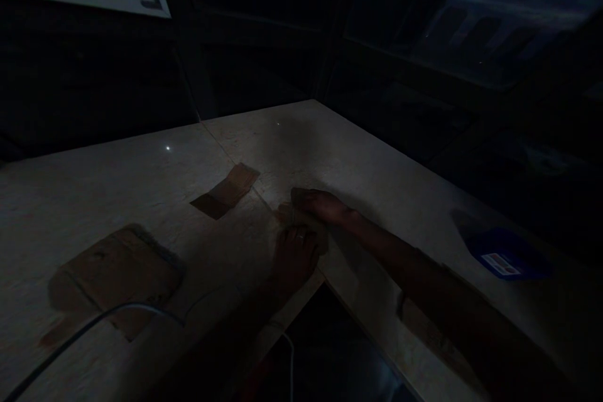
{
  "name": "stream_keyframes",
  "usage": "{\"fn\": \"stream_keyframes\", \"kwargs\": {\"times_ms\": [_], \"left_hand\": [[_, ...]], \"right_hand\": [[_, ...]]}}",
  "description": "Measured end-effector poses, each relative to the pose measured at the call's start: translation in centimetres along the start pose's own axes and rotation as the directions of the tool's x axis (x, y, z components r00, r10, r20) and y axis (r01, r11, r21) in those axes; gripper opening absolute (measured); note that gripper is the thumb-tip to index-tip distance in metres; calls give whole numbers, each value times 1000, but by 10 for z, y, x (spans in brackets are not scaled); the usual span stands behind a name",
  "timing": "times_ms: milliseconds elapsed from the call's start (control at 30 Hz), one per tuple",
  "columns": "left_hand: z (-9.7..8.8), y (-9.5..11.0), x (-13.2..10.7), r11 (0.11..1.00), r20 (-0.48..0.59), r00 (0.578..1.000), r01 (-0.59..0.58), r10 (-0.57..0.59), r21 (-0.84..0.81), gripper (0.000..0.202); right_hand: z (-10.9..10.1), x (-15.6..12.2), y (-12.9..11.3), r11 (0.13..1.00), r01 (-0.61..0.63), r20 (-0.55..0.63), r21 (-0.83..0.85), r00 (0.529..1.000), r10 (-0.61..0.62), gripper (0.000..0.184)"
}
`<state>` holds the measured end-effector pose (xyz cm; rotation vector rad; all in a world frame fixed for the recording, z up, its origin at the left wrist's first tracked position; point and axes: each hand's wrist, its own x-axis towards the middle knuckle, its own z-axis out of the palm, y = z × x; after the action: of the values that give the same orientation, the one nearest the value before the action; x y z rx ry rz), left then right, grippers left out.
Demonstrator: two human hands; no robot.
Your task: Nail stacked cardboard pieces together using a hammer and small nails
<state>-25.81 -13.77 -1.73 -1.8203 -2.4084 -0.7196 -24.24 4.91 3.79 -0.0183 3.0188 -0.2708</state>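
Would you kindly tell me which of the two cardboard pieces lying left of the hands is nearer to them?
The smaller, creased cardboard strip; the larger, ragged-edged cardboard piece lies farther from the left hand, towards the picture's left side.

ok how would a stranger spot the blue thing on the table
Find the big pale tabletop and its far corner. From the right hand, look right, near the tabletop's outer edge, for a dark blue object. Its colour and white label set it apart from the brown pieces lying on the left.
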Motion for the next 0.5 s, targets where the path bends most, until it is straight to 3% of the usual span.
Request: {"fn": "stream_keyframes", "kwargs": {"times_ms": [167, 333, 400, 500], "left_hand": [[0, -1, 0, 1000, 26, 1000, -10, 10, 3, 22], [-1, 0, 1, 1000, 1, 1000, -4, 4, 17, 20], [-1, 1, 1, 1000, -10, 1000, -3, 3, 3, 21], [-1, 2, 1, 1000, 4, 1000, 6, -5, -11, 21]], "right_hand": [[-12, 1, 4, 984, 65, -68, 165, 996, -54, 24], [-19, 22, 5, 891, -107, -230, 441, 946, 227, 17], [-14, 35, -1, 822, -170, -201, 543, 925, 323, 16], [0, 54, -18, 759, -205, -118, 618, 931, 347, 14]]}}
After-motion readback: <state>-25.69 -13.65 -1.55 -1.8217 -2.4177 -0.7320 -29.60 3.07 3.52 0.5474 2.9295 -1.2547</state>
